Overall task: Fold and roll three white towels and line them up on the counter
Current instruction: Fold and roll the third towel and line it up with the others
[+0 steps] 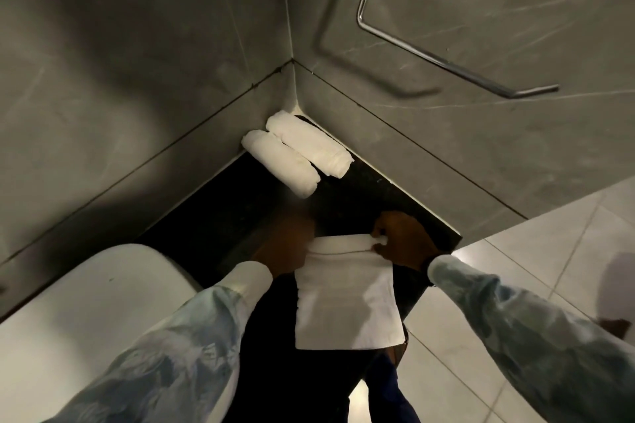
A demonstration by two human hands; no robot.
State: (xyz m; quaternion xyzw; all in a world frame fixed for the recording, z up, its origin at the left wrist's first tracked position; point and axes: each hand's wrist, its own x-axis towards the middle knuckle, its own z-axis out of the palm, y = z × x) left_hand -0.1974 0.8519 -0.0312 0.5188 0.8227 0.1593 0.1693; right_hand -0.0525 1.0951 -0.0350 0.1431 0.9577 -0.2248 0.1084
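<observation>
Two rolled towels [297, 151] beside sink [86, 312]

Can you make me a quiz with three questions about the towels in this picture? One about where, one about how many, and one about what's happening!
1. Where do the finished rolled towels lie?
A. In the far corner of the counter, side by side
B. On the metal rail
C. On the floor

2. How many towels are fully rolled?
A. One
B. Two
C. Three

3. What state is the third towel in?
A. Lying crumpled in a heap
B. Fully rolled
C. Folded flat, with only its far end rolled up

Answers:
1. A, both rolls sit together where the two walls meet.
2. B, two white rolls show in the corner.
3. C, the left hand and right hand hold a small roll at its far end, the rest lies flat.
</observation>
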